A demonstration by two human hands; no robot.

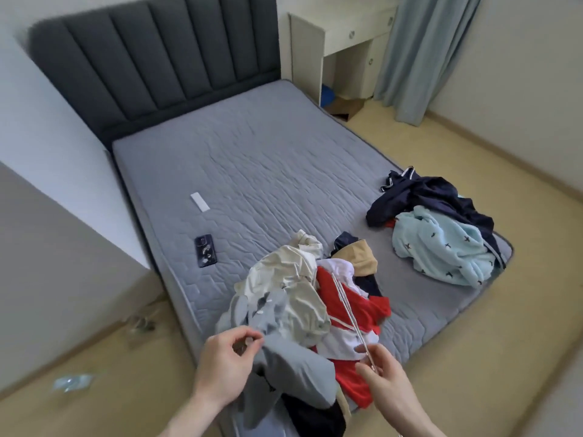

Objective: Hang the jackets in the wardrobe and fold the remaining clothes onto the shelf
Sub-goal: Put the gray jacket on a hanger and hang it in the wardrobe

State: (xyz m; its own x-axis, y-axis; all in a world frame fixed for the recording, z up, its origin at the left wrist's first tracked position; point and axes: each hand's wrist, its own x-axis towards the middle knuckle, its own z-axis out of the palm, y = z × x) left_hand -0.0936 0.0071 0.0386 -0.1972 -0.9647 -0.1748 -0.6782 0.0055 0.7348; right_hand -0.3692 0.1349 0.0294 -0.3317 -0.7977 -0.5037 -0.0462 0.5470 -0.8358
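Our left hand (225, 367) pinches the grey garment (284, 351) at its edge; our right hand (383, 383) grips a thin metal hanger (347, 310) rising away over the red clothes (356, 307). We should lift the grey piece free first, slowly.

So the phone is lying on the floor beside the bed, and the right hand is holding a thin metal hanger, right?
Not quite. The phone lies on the grey mattress, near its left edge, not on the floor; the head view shows it. The rest stands: the right hand holds a thin metal hanger.
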